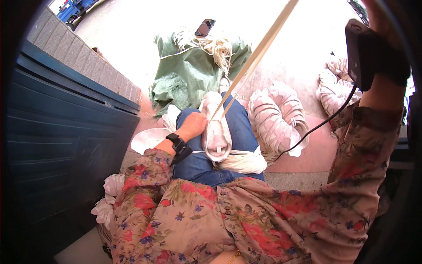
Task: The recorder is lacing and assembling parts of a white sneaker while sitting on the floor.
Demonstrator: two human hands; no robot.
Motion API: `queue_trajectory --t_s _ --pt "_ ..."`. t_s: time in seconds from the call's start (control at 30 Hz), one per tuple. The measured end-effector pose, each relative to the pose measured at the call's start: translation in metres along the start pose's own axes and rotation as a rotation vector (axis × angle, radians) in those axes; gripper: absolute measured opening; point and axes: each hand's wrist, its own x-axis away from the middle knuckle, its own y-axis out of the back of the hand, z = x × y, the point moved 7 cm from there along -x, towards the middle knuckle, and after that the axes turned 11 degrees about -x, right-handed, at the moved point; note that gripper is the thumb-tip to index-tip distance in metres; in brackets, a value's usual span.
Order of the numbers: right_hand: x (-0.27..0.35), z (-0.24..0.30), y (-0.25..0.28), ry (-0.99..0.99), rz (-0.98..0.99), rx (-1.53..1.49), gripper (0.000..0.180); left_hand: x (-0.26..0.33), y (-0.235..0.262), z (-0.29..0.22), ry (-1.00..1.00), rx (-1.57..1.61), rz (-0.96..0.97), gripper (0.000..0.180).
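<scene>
L hand (193, 126) pins the white woven piece (217, 132) on the lap, grip pressed on its L edge; pale strips (259, 50) run taut from it up-R toward the raised R hand, grip out of frame, state unknown.

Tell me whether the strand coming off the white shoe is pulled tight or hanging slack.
Tight: the strand runs straight from the white shoe up toward the raised right arm.
</scene>
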Motion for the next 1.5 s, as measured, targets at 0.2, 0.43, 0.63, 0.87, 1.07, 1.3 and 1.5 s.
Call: queue_trajectory --t_s 0.2,0.43,0.63,0.87,1.07,1.3,1.5 --pt "0.027 0.001 0.031 -0.153 -0.092 0.121 0.025 -0.004 0.003 -0.026 -0.016 -0.27 0.05 0.012" --pt "0.128 -0.127 0.031 -0.692 0.026 0.111 0.027 -0.006 -0.004 -0.014 0.002 -0.22 0.025 0.015" --pt "0.226 -0.232 -0.08 -0.738 0.36 0.108 0.017 -0.007 -0.008 -0.018 0.017 -0.28 0.187 0.014" --pt "0.291 -0.308 -0.16 -0.73 0.417 0.089 0.02 -0.019 -0.009 -0.021 0.029 -0.257 0.095 0.015" --pt "0.301 -0.301 -0.166 -0.979 0.327 -0.101 0.023 -0.026 -0.028 0.017 0.437 0.646 0.387 0.012" --pt "0.335 -0.262 -0.189 -0.731 0.551 0.173 0.015 -0.012 -0.027 0.009 0.53 1.02 0.713 0.011" --pt "0.334 -0.237 -0.239 -0.623 0.75 0.13 0.013 -0.012 -0.022 0.016 0.502 0.767 0.498 0.009"
